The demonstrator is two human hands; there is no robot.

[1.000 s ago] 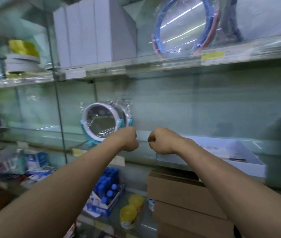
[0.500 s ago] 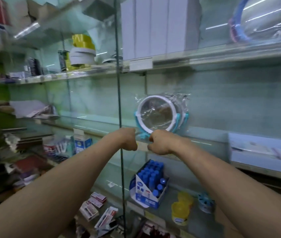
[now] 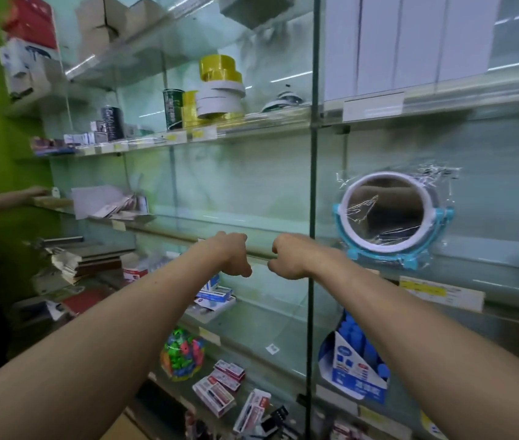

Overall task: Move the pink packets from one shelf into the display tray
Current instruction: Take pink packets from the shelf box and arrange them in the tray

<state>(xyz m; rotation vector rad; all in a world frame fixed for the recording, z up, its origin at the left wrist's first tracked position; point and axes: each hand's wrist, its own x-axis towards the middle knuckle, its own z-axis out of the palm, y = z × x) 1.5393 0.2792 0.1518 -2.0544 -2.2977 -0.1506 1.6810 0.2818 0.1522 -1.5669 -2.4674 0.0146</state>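
My left hand (image 3: 233, 254) and my right hand (image 3: 289, 257) are stretched out in front of me, side by side and a little apart, level with the edge of a glass shelf (image 3: 175, 235). Both are curled into fists and hold nothing. Several small pink-and-white packets (image 3: 221, 385) lie loose on a lower glass shelf, below and between my forearms. No display tray can be told apart in this view.
A vertical glass divider (image 3: 313, 185) runs just behind my right hand. A wrapped round mirror (image 3: 390, 215) stands to the right, a blue display box (image 3: 355, 366) below it, tape rolls (image 3: 218, 87) above. Another person's arm (image 3: 7, 200) reaches in at far left.
The view has swung left along the shelves, so the mirror and blue box now sit to the right. Both fists have stayed together, still holding nothing.
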